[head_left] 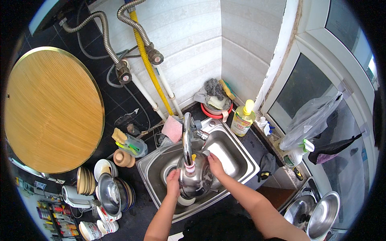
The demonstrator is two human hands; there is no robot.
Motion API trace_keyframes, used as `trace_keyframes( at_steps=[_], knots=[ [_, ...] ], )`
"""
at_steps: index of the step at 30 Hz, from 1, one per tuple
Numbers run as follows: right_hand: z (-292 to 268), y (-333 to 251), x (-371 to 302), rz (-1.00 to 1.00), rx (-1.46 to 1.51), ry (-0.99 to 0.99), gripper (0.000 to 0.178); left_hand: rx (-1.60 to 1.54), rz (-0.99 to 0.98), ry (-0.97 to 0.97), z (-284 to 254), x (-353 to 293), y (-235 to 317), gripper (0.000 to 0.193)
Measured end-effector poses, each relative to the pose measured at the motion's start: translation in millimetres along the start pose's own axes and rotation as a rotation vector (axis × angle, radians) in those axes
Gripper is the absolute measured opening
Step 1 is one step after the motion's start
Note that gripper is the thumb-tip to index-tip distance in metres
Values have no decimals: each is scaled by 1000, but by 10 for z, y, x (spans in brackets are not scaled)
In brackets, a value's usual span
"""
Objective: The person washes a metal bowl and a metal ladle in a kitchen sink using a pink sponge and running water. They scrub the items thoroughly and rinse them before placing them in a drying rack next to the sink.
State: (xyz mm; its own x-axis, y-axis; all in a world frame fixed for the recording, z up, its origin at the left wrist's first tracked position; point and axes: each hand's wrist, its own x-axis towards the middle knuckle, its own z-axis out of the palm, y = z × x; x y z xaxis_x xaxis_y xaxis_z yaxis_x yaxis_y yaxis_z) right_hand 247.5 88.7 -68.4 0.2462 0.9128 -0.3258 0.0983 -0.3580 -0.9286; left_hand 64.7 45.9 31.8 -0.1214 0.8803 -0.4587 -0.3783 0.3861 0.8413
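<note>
In the left basin of a steel double sink (149,170), I hold a round, shiny metal bowl (197,182) beneath the chrome faucet (186,136). My left hand (173,182) grips its left edge, and my right hand (215,164) is closed on the upper right edge. The faucet's pale pink tip hangs directly over the metal. Below the bowl, part of a white dish (186,201) shows in the basin. My fingertips are partly hidden, and whether water is running I cannot tell.
Behind the sink stand a yellow soap bottle (243,119) and a red-rimmed basin (217,112) with cloths and a scourer. Stacked bowls (85,180) and a wooden jar (124,158) crowd the left counter. Metal pans (323,215) lie at lower right; a spray bottle (295,156) is by the window.
</note>
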Motion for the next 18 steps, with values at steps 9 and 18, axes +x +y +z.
trace_keyframes(
  at_steps=[9,18],
  knots=[
    [-286,735,-102,183,-55,-60,39,-304,-135,103,-34,27,28,12],
    [-594,592,-366,493,161,-65,46,-444,-199,35,285,19,-66,9]
  ],
)
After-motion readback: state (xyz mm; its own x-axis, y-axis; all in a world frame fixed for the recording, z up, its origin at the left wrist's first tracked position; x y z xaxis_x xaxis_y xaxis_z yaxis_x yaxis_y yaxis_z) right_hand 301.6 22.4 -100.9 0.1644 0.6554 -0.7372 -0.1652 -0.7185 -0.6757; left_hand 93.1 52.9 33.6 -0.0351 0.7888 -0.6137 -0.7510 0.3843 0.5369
